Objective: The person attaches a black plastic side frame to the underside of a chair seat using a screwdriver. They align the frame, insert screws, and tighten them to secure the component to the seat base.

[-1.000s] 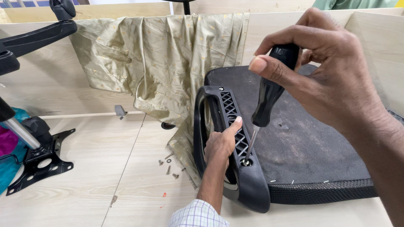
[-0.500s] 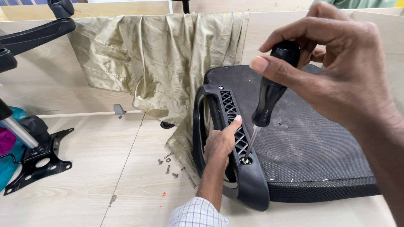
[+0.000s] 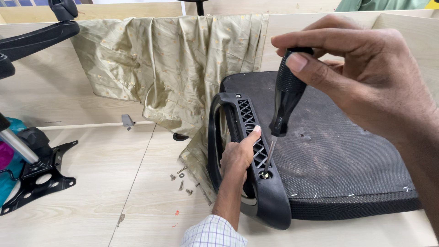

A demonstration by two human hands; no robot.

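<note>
Black-handled screwdriver (image 3: pixel 284 98) stays pinched in my right hand (image 3: pixel 366 77) fingers, tip on the screw (image 3: pixel 265 174) at centre frame as before, while my left hand (image 3: pixel 238 158) keeps its fingers curled around the chair armrest (image 3: pixel 247 137) against the upturned seat (image 3: pixel 338 146).

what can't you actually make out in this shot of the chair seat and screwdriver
Head view only:
- Screw head under the screwdriver tip: too small, sunk in the armrest hole.
- Left hand fingers: hidden behind the armrest.
- Right hand wrist: cut off by the right edge.
- Loose screws on the floor: too small to tell type.
- Metal base plate: cut off at the left edge.
</note>
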